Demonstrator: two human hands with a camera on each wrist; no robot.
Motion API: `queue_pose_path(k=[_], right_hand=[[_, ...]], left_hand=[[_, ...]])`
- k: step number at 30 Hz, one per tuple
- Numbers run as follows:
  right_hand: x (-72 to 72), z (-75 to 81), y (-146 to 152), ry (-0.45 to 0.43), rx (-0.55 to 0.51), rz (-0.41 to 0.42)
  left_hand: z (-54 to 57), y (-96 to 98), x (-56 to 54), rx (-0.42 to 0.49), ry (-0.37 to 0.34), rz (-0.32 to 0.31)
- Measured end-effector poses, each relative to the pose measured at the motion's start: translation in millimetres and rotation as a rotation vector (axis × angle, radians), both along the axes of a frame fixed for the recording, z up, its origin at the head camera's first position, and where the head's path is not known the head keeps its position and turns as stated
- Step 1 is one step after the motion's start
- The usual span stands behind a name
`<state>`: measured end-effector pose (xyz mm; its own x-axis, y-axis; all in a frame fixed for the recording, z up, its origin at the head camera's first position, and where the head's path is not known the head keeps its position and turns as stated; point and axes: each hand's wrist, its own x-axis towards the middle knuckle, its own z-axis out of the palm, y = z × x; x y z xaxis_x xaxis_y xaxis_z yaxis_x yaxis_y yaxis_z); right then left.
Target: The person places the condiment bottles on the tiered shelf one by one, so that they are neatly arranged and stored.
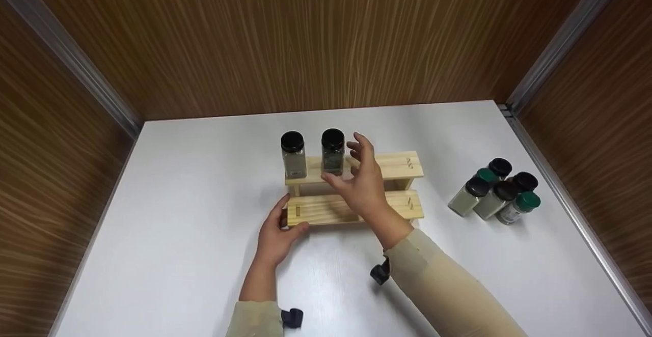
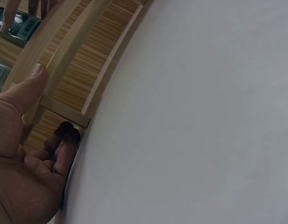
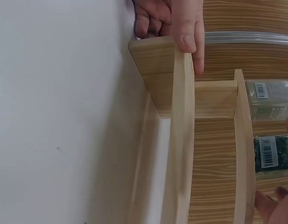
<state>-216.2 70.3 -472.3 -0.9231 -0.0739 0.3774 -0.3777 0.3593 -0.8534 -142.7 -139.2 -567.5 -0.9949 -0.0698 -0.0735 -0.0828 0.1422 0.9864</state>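
A two-step wooden rack (image 1: 356, 207) stands on the white table. My left hand (image 1: 275, 237) grips the left end of its lower step, with the thumb (image 2: 29, 91) on the front edge and other fingers curled at the end. On the upper step stand two black-capped spice jars: a greyish one (image 1: 294, 161) at the left end and a dark green one (image 1: 333, 156) to its right. My right hand (image 1: 364, 184) is spread beside the green jar, thumb near its base and fingers apart from it. In the right wrist view, the green jar's barcode label (image 3: 268, 151) faces forward.
To the right of the rack, several spice jars (image 1: 491, 199) stand grouped, some with black caps and some with green. Wood-grain panels (image 1: 326, 41) enclose the table (image 1: 204, 174) at the back and both sides, with metal strips along the corners.
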Motion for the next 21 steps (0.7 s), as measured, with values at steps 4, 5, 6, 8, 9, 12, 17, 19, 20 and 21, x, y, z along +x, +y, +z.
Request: queue_pose_path(k=[4,5,6,8,9,12,17,19,20,21], right_hand=[[7.4,-3.2,11,0.139,0.024,-0.025],[8.9,-3.9,16,0.194,0.042,-0.032],[10.3,-4.3,20,0.251,0.058,-0.044],[12.9,-4.1,31,0.357,0.073,-0.077],[14.1,-4.0,37,0.404,0.076,-0.094],[18.0,-2.0,54,0.51,0.069,-0.139],[23.4,1.1,83,0.573,0.033,-0.217],[23.7,2.2,94,0.551,0.009,-0.266],[23.7,3.1,100,0.532,-0.001,-0.297],[23.6,4.1,107,0.512,-0.008,-0.332]], left_hand=[[0.6,-0.4,0.4,-0.006,-0.008,0.0],[0.7,-0.4,0.5,-0.01,-0.011,0.002],[0.7,-0.4,0.6,-0.015,-0.014,0.005],[0.1,-0.2,0.8,-0.017,-0.02,0.01],[-0.3,-0.3,0.9,-0.019,-0.023,0.013],[-0.3,-0.9,1.6,-0.029,-0.029,0.019],[0.2,-0.9,1.4,-0.037,-0.033,0.017],[-0.1,-0.4,1.0,-0.039,-0.033,0.02],[-0.1,0.0,0.8,-0.04,-0.033,0.021],[-0.2,0.5,0.6,-0.036,-0.035,0.023]])
